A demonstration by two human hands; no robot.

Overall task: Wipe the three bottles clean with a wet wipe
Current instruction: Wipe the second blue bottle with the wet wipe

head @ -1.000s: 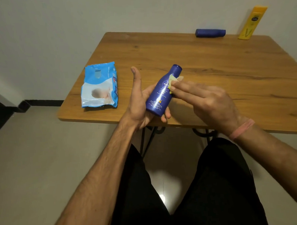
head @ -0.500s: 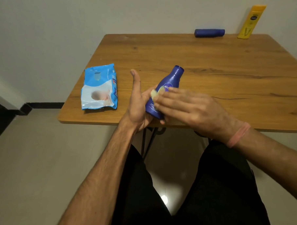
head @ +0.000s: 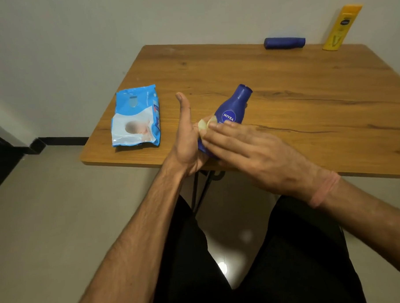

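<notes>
Plain pale wall, wooden desk (head: 283, 83) pushed against it, tiled floor below.

The blue bottle (head: 232, 111) is held tilted above the desk's near edge, cap end pointing away. It lies in the left hand (head: 187, 138), cradled from beneath on the palm and fingers, thumb raised straight and free; how far the fingers curl behind the bottle cannot be told. The right hand (head: 251, 146) is laid across the bottle's lower body with fingers nearly straight, pressing a small pale wipe (head: 203, 126) against its side, next to the left palm.

Handling, as judged: smooth plastic, light, stiff enough to press on, likely slippery once wetted. A firmer hold would be had at the wide lower body; the narrow neck is better left for turning.

A pack of wipes (head: 135, 117) lies flat left of the left hand. Well beyond both hands, at the wall, a second blue bottle (head: 284, 43) lies on its side, and a yellow bottle (head: 341, 27) is propped against the wall beside it.
</notes>
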